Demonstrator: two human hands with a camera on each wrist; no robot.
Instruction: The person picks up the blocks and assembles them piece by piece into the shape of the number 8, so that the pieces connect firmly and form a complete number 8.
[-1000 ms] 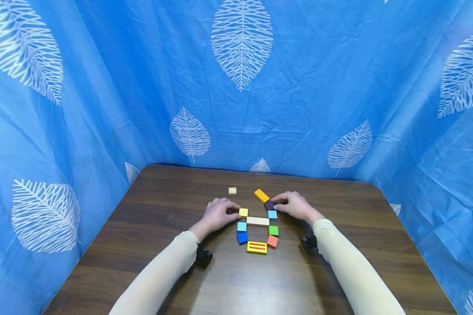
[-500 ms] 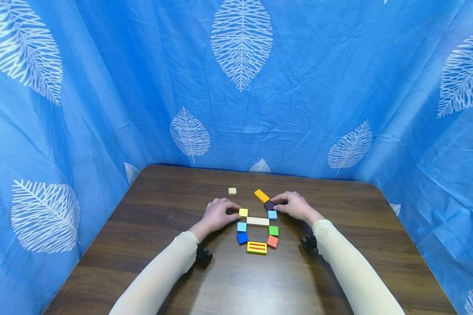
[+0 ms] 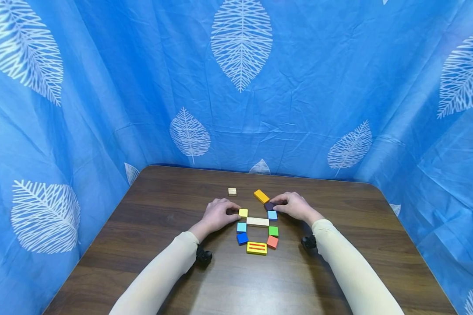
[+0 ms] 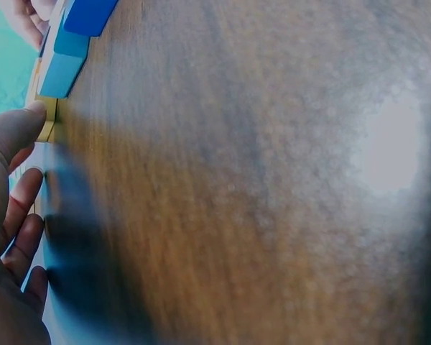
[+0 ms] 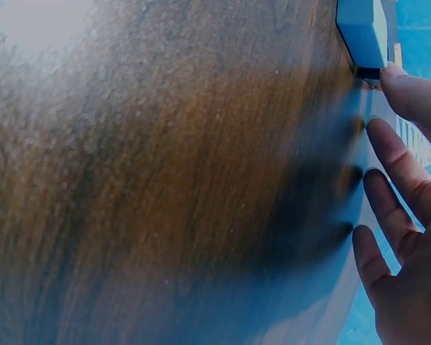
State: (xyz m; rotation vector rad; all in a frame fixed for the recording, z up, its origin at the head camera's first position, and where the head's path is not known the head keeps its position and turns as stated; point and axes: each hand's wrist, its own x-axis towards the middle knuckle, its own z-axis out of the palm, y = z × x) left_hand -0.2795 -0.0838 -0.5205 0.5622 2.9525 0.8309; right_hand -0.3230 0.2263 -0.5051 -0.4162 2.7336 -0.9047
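Note:
My left hand (image 3: pixel 217 213) pinches a small yellow block (image 3: pixel 243 213) between thumb and index finger. In the left wrist view, the thumb presses the yellow block (image 4: pixel 47 129) beside a light blue block (image 4: pixel 63 72), the other fingers spread loosely. On the right, my right hand (image 3: pixel 295 205) pinches a dark purple block (image 3: pixel 269 206), which sits between an orange block (image 3: pixel 262 196) and a light blue block (image 3: pixel 272 215). The right wrist view shows only a dark sliver of the purple block (image 5: pixel 368 73) by the thumb. A long pale wooden block (image 3: pixel 258 222) lies between the two sides.
Below the pale block, a loop continues with light blue (image 3: pixel 241 227), dark blue (image 3: pixel 242 238), green (image 3: pixel 273 231) and red (image 3: pixel 272 242) blocks, and a yellow block with red stripes (image 3: pixel 256 248). A small pale block (image 3: pixel 232 191) lies apart at the back of the brown table (image 3: pixel 173 192).

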